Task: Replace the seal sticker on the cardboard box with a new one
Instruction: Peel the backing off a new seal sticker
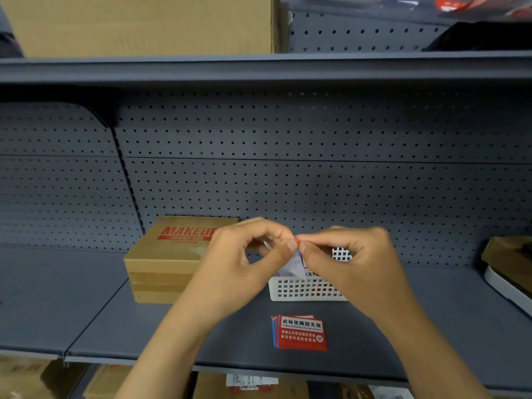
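Observation:
A stack of flat cardboard boxes (169, 257) with red "MAKEUP" print sits on the grey shelf (121, 326), left of centre. My left hand (244, 263) and my right hand (342, 260) meet above a white perforated basket (302, 289), both pinching one seal sticker (296, 262) at its top edge; its pale backing side faces me and a red and blue edge shows. A small pile of red and white seal stickers (300, 332) lies on the shelf in front of the basket.
Grey pegboard (288, 182) backs the shelf. A large cardboard box (138, 24) stands on the shelf above. A brown and white object (509, 269) lies at the right edge. More boxes (109, 381) sit below the shelf.

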